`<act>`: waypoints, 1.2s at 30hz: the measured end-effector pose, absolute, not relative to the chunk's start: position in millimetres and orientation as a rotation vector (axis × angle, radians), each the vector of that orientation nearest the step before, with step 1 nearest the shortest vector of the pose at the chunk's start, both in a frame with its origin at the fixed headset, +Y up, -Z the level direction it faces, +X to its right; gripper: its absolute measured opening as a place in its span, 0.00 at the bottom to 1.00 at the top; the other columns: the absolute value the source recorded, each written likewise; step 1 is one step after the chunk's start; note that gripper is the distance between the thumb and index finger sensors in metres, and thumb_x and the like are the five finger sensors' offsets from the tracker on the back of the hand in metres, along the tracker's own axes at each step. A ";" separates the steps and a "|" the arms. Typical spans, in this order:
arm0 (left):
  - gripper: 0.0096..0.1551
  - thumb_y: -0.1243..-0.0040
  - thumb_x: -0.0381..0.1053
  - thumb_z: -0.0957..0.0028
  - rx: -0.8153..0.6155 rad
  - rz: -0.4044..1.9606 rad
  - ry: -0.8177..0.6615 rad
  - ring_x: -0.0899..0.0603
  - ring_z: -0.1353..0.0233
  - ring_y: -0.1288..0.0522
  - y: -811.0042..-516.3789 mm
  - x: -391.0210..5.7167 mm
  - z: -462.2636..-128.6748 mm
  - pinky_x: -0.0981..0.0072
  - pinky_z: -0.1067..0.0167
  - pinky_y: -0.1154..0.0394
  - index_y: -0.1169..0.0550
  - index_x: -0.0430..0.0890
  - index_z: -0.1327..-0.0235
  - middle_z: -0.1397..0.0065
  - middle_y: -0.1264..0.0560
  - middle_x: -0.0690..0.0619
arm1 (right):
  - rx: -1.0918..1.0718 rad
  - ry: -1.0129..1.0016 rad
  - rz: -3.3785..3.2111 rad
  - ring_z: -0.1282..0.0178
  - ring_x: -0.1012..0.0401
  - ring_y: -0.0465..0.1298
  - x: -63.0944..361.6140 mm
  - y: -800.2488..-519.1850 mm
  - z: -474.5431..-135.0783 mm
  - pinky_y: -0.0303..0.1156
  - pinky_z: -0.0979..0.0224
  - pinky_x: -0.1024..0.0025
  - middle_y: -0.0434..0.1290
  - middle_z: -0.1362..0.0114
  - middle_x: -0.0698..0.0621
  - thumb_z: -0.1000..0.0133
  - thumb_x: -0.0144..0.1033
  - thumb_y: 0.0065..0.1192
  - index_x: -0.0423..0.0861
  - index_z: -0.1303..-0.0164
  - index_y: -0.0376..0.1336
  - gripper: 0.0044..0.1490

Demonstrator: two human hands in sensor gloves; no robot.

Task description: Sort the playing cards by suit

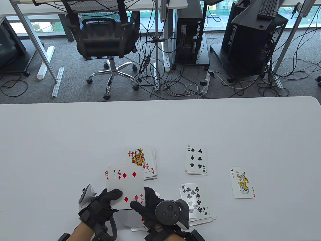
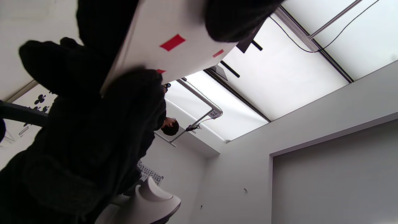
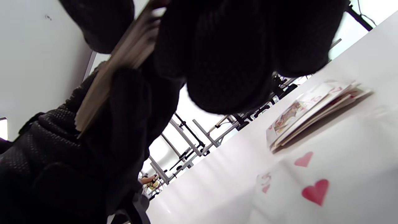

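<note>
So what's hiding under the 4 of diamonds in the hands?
More cards. Under the 4 of diamonds an 8 peeks out at the left, red, its suit mostly covered. Between them only a sliver of another card shows. How many more lie beneath cannot be seen.

Beyond your tabletop [image 1: 75, 130] you have a black office chair [image 1: 105, 37] on grey carpet. To its right stand two black computer towers [image 1: 191, 32], with tangled cables [image 1: 175, 82] and a power strip [image 1: 205, 84] between them.

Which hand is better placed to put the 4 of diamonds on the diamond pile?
Right. The right hand pinches the 4 of diamonds at its near corner; the left hand holds the stack. The diamond pile lies just beyond.
</note>
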State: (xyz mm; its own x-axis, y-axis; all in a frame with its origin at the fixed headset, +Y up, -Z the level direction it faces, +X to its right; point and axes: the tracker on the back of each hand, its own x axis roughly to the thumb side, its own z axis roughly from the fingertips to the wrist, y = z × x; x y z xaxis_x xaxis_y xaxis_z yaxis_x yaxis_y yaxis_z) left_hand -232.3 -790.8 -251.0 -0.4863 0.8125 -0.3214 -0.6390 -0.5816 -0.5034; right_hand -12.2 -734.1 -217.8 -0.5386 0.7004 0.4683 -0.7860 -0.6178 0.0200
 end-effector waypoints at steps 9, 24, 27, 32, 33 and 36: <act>0.31 0.45 0.49 0.35 -0.683 2.120 -0.437 0.38 0.26 0.28 -787.6 -230.1 -250.9 0.51 0.39 0.23 0.42 0.48 0.22 0.20 0.35 0.46 | 0.452 -0.256 2.035 0.78 0.62 0.83 -1.1 -734.3 -221.3 0.81 0.53 0.60 0.80 0.66 0.52 0.39 0.32 0.48 0.24 0.51 0.64 0.24; 0.31 0.46 0.49 0.34 -0.493 2.198 -0.349 0.39 0.26 0.28 -779.6 -263.4 -261.6 0.52 0.39 0.23 0.43 0.48 0.22 0.20 0.36 0.49 | 0.057 -0.146 1.806 0.78 0.60 0.82 50.8 -743.6 -273.1 0.80 0.53 0.57 0.80 0.66 0.50 0.39 0.31 0.49 0.23 0.49 0.63 0.25; 0.31 0.47 0.50 0.34 -0.450 2.213 -0.329 0.39 0.26 0.28 -779.2 -271.4 -263.5 0.53 0.38 0.23 0.43 0.49 0.22 0.20 0.36 0.49 | 0.038 -0.109 1.897 0.78 0.60 0.82 49.6 -741.2 -292.3 0.80 0.54 0.57 0.80 0.66 0.50 0.39 0.31 0.49 0.23 0.49 0.64 0.25; 0.31 0.47 0.50 0.33 -0.425 2.224 -0.312 0.39 0.26 0.28 -779.6 -275.8 -263.5 0.53 0.38 0.23 0.44 0.49 0.21 0.20 0.36 0.49 | 0.024 0.022 2.084 0.80 0.60 0.82 26.5 -743.6 -326.1 0.80 0.55 0.58 0.80 0.68 0.50 0.39 0.31 0.50 0.23 0.50 0.64 0.25; 0.31 0.47 0.50 0.33 -0.425 2.224 -0.312 0.39 0.26 0.28 -779.1 -275.5 -263.4 0.53 0.38 0.23 0.44 0.49 0.21 0.20 0.36 0.49 | 0.021 0.038 2.100 0.80 0.60 0.82 22.6 -745.2 -330.5 0.80 0.55 0.57 0.80 0.68 0.50 0.39 0.31 0.50 0.23 0.50 0.64 0.25; 0.31 0.48 0.50 0.33 -0.430 2.227 -0.308 0.39 0.26 0.28 -779.0 -275.0 -263.0 0.53 0.38 0.23 0.44 0.48 0.21 0.20 0.37 0.49 | -0.020 0.076 2.214 0.82 0.60 0.82 5.4 -752.1 -346.4 0.80 0.57 0.57 0.80 0.69 0.50 0.40 0.31 0.51 0.22 0.50 0.65 0.25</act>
State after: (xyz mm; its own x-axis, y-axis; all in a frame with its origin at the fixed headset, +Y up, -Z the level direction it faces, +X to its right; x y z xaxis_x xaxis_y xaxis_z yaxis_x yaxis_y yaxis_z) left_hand -275.0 -779.0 -263.0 -0.5999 0.7744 -0.2013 -0.6905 -0.6281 -0.3587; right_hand 5.4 -752.1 -346.4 -0.6011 0.7981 -0.0420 -0.7991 -0.5993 0.0477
